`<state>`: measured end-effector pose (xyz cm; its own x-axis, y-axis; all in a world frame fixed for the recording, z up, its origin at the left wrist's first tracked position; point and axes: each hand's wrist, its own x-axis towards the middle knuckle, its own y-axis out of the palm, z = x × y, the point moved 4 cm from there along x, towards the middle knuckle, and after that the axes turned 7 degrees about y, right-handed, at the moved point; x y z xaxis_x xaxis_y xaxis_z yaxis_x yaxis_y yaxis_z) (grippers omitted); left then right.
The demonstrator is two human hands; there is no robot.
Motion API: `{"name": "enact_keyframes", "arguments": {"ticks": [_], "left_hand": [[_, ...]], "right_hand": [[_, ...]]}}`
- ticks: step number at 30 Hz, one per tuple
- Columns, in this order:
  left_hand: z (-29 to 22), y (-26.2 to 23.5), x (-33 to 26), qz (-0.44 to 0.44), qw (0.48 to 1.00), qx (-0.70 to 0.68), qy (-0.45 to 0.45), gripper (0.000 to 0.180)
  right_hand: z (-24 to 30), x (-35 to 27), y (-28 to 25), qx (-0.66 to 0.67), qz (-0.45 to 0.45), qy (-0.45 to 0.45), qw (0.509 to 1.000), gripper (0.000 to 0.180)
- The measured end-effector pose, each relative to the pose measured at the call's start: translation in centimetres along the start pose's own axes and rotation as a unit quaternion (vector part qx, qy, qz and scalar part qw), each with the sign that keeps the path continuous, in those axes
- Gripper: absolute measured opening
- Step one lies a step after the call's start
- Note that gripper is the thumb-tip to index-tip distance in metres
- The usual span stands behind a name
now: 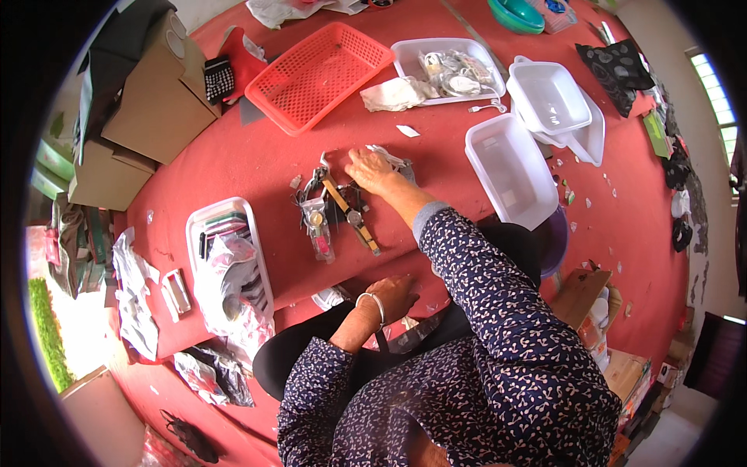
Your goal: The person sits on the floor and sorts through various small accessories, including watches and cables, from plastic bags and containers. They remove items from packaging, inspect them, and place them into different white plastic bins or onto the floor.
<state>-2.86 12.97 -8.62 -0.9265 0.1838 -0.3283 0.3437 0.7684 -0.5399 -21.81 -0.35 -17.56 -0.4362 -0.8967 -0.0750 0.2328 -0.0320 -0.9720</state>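
My right hand is stretched over the far side of a small heap on the red surface, fingers apart and slightly bent, touching the heap's edge. Clear plastic wrapping lies beside it. In the heap are a wristwatch with a tan strap, a watch in a clear plastic sleeve with something pink in it, and dark straps. My left hand hangs low near my lap, with a pale bangle on the wrist. Shade hides its fingers, so what it holds, if anything, does not show.
A white tray of packaged items stands at left. Farther off are a red perforated basket, a white tray of bagged cables and a white cloth. Empty white tubs stand at right, cardboard boxes at far left.
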Motion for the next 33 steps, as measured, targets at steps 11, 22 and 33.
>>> {"name": "enact_keyframes", "arguments": {"ticks": [11,22,33], "left_hand": [[1.0,1.1,0.3,0.048,0.998,0.038,-0.017,0.03],[-1.0,-0.8,-0.4,0.048,0.995,0.083,-0.027,0.03],[-0.8,-0.7,-0.5,0.063,0.994,0.064,-0.07,0.03]], "right_hand": [[-6.3,0.9,-9.0,0.331,0.127,0.132,0.926,0.018],[-10.2,-2.4,-6.0,0.255,0.156,0.369,0.88,0.024],[-7.7,-2.4,-5.6,-0.043,0.078,0.238,0.967,0.023]]}}
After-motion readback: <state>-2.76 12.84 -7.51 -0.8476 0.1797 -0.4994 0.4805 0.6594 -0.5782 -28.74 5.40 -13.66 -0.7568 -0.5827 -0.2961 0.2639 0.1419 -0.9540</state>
